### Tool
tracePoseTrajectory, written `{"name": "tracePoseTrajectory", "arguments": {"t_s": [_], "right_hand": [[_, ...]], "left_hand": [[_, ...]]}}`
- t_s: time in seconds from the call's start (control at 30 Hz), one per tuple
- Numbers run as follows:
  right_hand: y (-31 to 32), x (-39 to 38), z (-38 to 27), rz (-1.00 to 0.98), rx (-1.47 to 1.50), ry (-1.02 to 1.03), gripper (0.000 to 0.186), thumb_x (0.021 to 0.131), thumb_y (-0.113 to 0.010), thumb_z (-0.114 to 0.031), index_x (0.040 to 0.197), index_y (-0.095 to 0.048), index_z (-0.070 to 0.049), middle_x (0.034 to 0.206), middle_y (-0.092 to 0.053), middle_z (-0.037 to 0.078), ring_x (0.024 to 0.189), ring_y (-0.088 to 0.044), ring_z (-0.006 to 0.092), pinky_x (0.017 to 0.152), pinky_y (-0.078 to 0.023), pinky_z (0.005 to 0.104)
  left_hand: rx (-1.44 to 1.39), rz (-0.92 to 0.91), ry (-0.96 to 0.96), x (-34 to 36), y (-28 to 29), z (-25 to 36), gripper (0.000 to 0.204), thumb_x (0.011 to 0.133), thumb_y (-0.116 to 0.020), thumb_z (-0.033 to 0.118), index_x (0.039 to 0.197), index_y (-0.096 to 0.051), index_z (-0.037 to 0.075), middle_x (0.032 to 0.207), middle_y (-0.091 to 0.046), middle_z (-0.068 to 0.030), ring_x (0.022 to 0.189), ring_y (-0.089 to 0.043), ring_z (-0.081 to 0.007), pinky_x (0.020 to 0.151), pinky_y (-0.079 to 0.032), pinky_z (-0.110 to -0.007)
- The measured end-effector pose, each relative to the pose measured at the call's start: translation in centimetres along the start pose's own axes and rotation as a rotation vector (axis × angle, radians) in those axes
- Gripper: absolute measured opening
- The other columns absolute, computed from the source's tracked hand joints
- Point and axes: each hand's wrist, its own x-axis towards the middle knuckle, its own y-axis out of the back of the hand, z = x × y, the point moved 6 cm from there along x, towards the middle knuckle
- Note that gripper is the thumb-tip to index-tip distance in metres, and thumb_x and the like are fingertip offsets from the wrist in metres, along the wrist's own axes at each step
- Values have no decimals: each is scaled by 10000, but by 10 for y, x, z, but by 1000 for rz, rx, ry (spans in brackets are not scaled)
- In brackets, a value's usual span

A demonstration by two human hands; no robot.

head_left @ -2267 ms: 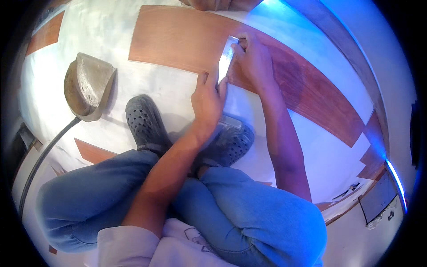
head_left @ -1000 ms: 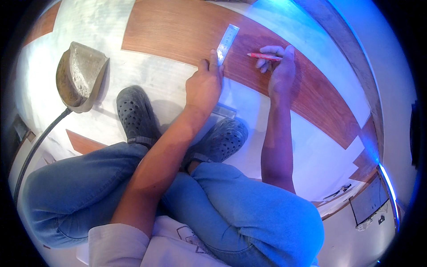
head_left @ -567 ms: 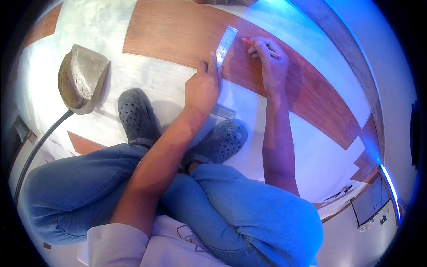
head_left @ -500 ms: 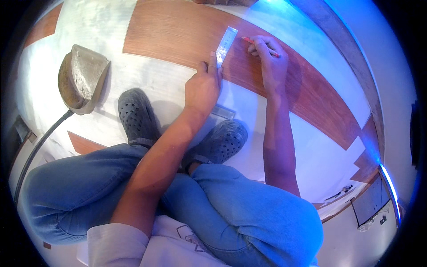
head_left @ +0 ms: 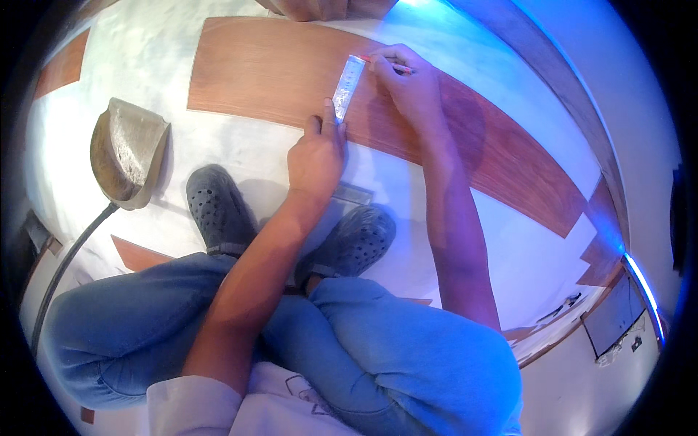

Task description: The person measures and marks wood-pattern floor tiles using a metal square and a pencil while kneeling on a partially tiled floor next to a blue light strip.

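A long reddish-brown wood plank (head_left: 254, 65) lies across the pale floor in front of me. My left hand (head_left: 318, 160) grips the near end of a short metal ruler (head_left: 347, 89), with fingers closed on it. The ruler lies across the plank, slightly tilted. My right hand (head_left: 411, 83) holds a red pencil (head_left: 401, 69) in a pinch. The pencil's point is at the ruler's far end, where it meets or nearly meets the plank. A grey, bar-like piece (head_left: 354, 194) lies on the floor between my left hand and my right shoe.
A dustpan (head_left: 129, 156) with a long dark handle stands at the left. My dark clogs (head_left: 218, 207) are on the floor below the plank. Further planks (head_left: 64, 64) lie at the far left and right. Small dark tools (head_left: 560, 309) lie at the lower right.
My left hand and the ruler have shifted a little left in the picture. My right hand has moved left, bringing the pencil point to the ruler's far end.
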Motion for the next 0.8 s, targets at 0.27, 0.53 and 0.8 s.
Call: {"name": "tracePoseTrajectory", "arguments": {"t_s": [0.27,0.53,0.8], "right_hand": [[3,6,-5,-49,-91,19,218,968,-736,-300,1081,-794,-122,998,-802,97,911,-765,237,833,-585,364],[3,7,-10,-80,-48,-27,231,999,-713,-283,1081,-799,-85,964,-775,56,899,-697,157,841,-550,318],[16,-29,1,32,219,39,259,1048,-665,-244,1157,-761,-28,1128,-774,101,1026,-709,198,940,-552,345]], "left_hand": [[49,-10,23,0,0,-2,526,1057,-650,330,1498,-594,49,1054,-689,-177,734,-729,-379,612,-606,-491],[25,16,-19,-1,-2,-4,544,1060,-627,307,1513,-550,16,1072,-658,-210,750,-721,-412,636,-592,-530],[-21,11,-51,-6,8,-8,596,1009,-698,296,1534,-535,66,1186,-682,-205,807,-742,-403,668,-618,-500]]}}
